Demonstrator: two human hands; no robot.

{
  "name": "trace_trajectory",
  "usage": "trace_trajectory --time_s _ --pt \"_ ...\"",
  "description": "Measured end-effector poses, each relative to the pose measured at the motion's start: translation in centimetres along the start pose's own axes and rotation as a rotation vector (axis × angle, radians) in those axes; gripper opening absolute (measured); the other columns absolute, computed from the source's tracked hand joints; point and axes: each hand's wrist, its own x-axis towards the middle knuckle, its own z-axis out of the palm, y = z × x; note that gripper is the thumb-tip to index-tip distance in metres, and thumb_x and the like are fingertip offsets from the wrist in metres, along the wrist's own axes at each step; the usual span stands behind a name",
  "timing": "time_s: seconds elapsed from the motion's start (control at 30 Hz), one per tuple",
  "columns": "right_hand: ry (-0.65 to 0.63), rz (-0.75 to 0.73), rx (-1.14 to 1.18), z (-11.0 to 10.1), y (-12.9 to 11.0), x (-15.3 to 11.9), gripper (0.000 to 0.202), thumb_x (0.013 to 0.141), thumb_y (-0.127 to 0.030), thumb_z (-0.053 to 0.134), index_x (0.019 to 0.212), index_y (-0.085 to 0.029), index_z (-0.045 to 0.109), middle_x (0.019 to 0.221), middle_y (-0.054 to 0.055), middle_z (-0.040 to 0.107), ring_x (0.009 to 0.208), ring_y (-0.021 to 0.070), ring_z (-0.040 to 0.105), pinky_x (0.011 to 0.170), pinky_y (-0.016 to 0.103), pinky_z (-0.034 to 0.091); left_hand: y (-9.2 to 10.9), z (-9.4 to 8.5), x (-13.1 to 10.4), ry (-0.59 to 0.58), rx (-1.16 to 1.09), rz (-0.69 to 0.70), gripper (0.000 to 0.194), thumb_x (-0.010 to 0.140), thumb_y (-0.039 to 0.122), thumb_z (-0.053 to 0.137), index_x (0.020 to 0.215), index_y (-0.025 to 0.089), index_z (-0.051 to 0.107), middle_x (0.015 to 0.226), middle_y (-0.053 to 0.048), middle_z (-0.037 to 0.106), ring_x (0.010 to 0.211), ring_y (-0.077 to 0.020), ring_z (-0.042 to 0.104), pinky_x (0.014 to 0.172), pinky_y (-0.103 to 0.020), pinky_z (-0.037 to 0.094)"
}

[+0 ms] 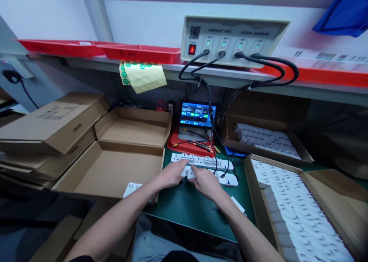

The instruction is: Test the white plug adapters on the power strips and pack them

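Two white power strips lie one behind the other on the green mat [184, 212]. The rear strip [204, 161] carries several small white plug units. At the front strip [228, 179], my left hand [172, 174] has its fingers closed on a small white piece [183, 172] near the left end. Close beside it, my right hand [204, 180] is closed on another white piece [191, 173]. Black cables run down to the strips' right ends. A white block [238, 204] lies by my right forearm, and white pieces [132, 188] sit beyond my left forearm.
An open cardboard box [120, 168] stands left, beside stacked boxes [51, 120]. Right, a box [258, 193] holds rows of white units. Behind are a lit screen [197, 114] and red tray [174, 141]; above, a shelf holds a cabled instrument box [232, 40].
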Motion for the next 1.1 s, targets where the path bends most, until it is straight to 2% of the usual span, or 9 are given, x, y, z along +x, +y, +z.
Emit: trace_trajectory --time_s 0.17,0.33,0.47,0.57,0.67,0.77,0.9,1.0,1.1 --pt "-0.022 0.010 -0.069 0.5 -0.3 0.2 0.069 0.114 -0.032 0.053 0.178 -0.015 0.037 0.150 0.028 0.073 0.114 0.0400 0.082 0.095 0.046 0.060 -0.1 0.2 -0.1 0.014 0.011 0.004 0.059 0.090 0.009 0.063 0.147 0.022 0.055 0.150 -0.016 0.073 0.141 -0.0361 0.070 0.117 -0.046 0.057" --pt "0.005 -0.037 -0.056 0.3 -0.4 0.3 0.073 0.113 -0.034 0.056 0.181 -0.017 0.033 0.149 0.027 0.072 0.114 0.0387 0.082 0.094 0.044 0.060 -0.1 0.0 -0.4 0.045 -0.002 0.037 0.067 0.087 0.008 0.065 0.152 0.024 0.056 0.156 -0.015 0.070 0.149 -0.0353 0.064 0.126 -0.050 0.053" --pt "0.176 -0.055 -0.022 -0.5 1.6 -1.4 0.062 0.112 -0.041 0.062 0.170 -0.022 0.051 0.146 0.021 0.073 0.111 0.0342 0.080 0.091 0.039 0.058 -0.1 -1.1 -1.2 0.091 0.000 0.058 0.077 0.086 0.016 0.077 0.159 0.027 0.056 0.169 -0.014 0.059 0.160 -0.0356 0.055 0.132 -0.051 0.048" --pt "0.339 -0.026 0.008 -1.5 5.8 -3.5 0.034 0.114 -0.045 0.058 0.133 -0.024 0.076 0.129 0.015 0.079 0.105 0.0297 0.078 0.086 0.035 0.053 0.6 -1.3 -1.3 0.161 -0.011 0.046 0.067 0.093 0.026 0.078 0.157 0.027 0.059 0.171 -0.015 0.057 0.160 -0.0357 0.055 0.134 -0.053 0.047" --pt "0.372 0.092 0.022 -1.8 10.8 -4.9 0.030 0.111 -0.045 0.062 0.098 -0.024 0.078 0.105 0.011 0.081 0.092 0.0271 0.075 0.075 0.033 0.045 2.2 0.3 0.1 0.214 -0.057 0.082 0.051 0.100 0.028 0.073 0.151 0.024 0.065 0.164 -0.015 0.063 0.154 -0.0342 0.060 0.133 -0.051 0.049" --pt "0.352 0.120 0.129 -0.6 13.9 -4.8 0.022 0.104 -0.041 0.069 0.092 -0.024 0.077 0.097 0.009 0.081 0.087 0.0260 0.073 0.070 0.032 0.042 4.6 3.3 2.9 0.218 -0.093 0.110 0.041 0.101 0.026 0.072 0.142 0.022 0.070 0.153 -0.015 0.070 0.145 -0.0330 0.066 0.128 -0.049 0.053" --pt "0.401 -0.047 0.400 2.3 14.7 -3.0 0.015 0.097 -0.033 0.067 0.089 -0.024 0.075 0.090 0.006 0.080 0.085 0.0253 0.072 0.075 0.032 0.048 6.7 6.7 6.6 0.152 -0.036 0.044 0.027 0.099 0.022 0.073 0.126 0.022 0.074 0.133 -0.014 0.077 0.128 -0.0317 0.073 0.115 -0.045 0.058" --pt "0.470 -0.122 0.490 3.8 14.4 -2.0 0.019 0.098 -0.034 0.061 0.087 -0.023 0.072 0.091 0.007 0.079 0.086 0.0259 0.072 0.076 0.033 0.050 6.8 7.5 8.1 0.130 0.004 -0.021 0.013 0.099 0.019 0.072 0.112 0.021 0.074 0.115 -0.011 0.079 0.116 -0.0302 0.075 0.106 -0.041 0.058" --pt "0.526 -0.134 0.518 4.0 14.4 -2.0 0.023 0.102 -0.038 0.058 0.090 -0.024 0.072 0.088 0.006 0.078 0.081 0.0251 0.070 0.074 0.033 0.050 6.6 7.6 8.5 0.141 0.002 -0.035 0.006 0.098 0.019 0.073 0.104 0.021 0.074 0.108 -0.010 0.078 0.112 -0.0297 0.075 0.103 -0.040 0.057"
